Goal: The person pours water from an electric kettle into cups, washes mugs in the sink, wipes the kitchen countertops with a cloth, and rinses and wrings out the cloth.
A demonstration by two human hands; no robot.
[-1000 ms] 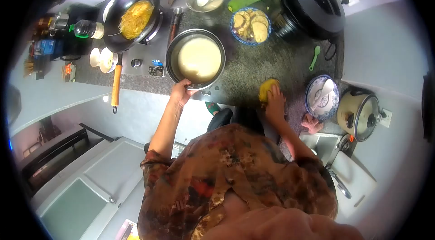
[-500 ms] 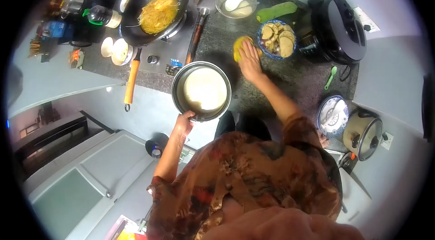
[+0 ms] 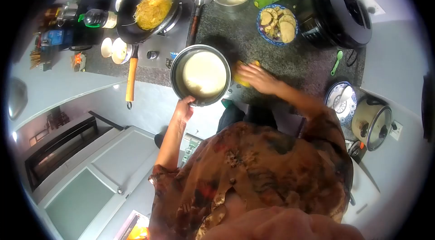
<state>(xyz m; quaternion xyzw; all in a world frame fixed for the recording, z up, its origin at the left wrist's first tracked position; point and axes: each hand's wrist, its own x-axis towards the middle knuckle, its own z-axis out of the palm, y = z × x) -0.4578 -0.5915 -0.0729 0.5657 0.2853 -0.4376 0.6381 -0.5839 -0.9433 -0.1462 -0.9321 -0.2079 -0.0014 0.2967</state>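
The person wears a brown shirt (image 3: 267, 158) with dark and reddish patches, its loose left sleeve (image 3: 168, 175) ending well behind the left hand (image 3: 183, 109), and dark trousers (image 3: 231, 119).

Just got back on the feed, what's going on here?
A person's left hand grips the near rim of a dark pot of pale liquid. Their right hand is on a yellow cloth at the front of the counter, just right of the pot. Whether the pot's base touches the counter is hard to tell. To the left, a wok of noodles sits over the stove, with neither hand on it.
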